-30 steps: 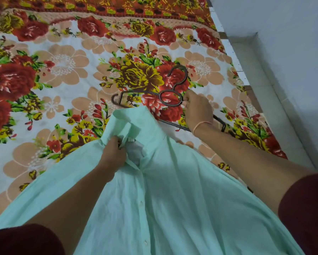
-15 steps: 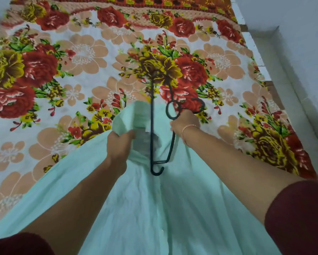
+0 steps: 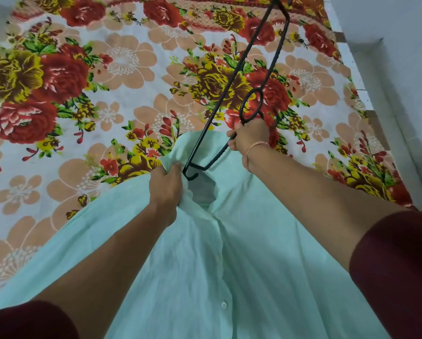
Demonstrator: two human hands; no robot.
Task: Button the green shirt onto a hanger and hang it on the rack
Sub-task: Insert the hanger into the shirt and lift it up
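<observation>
The pale green shirt [image 3: 241, 260] lies front up on the floral bedsheet [image 3: 122, 99], its placket buttoned below the collar. My left hand [image 3: 167, 184] grips the left side of the collar and holds the neck opening apart. My right hand [image 3: 250, 135] holds the black metal hanger [image 3: 232, 81] near its ring and hook. The hanger stands on end, tilted up and away to the right. Its lower tip sits at the neck opening, right beside my left hand. Its upper end runs out of the top of the frame.
The bed's right edge [image 3: 359, 99] runs along a pale wall and floor [image 3: 405, 69] on the right. No rack is in view. The sheet stretches wide to the left and beyond the shirt.
My right hand has swung the hanger from hanging vertically to leaning up and to the right, its lower tip closer to the collar opening. My left hand still grips the collar.
</observation>
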